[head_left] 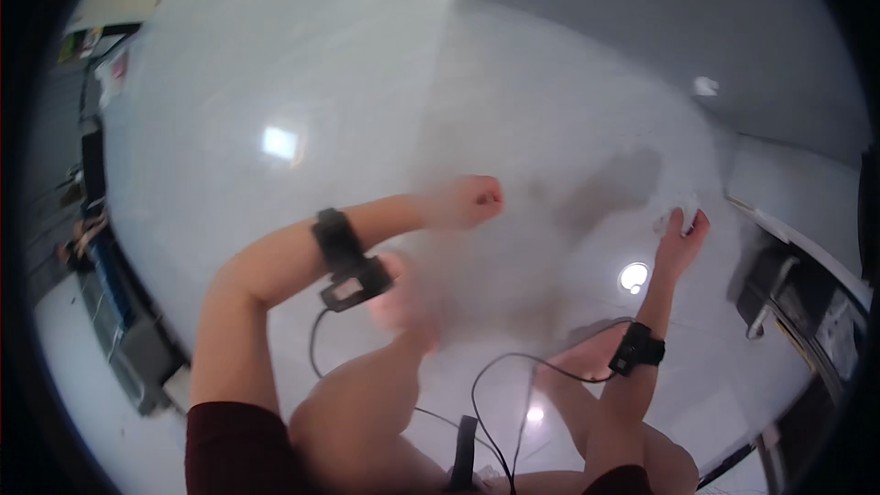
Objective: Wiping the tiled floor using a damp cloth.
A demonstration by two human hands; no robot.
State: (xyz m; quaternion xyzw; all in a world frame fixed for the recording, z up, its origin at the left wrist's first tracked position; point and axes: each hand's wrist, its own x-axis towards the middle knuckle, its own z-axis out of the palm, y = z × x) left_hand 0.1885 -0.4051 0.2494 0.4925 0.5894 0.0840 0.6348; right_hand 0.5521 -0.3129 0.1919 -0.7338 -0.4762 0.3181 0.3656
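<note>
My left hand (481,201) is curled closed above the glossy pale floor (344,117), near the middle of the view; nothing shows in its fingers. On the right, my right hand (683,230) pinches a crumpled whitish, translucent piece (665,221), perhaps tissue or thin plastic, at the floor. A black strap with a small device (356,282) is around my left forearm, and another strapped device (636,349) is around my right forearm. Black cables run from both devices towards my lap.
My bare legs and feet are below my arms. A small white thing (706,86) lies by the grey surface at the upper right. A dark piece of furniture with a metal handle or leg (773,295) stands at the right. Dark low furniture (141,357) with things on it lines the left.
</note>
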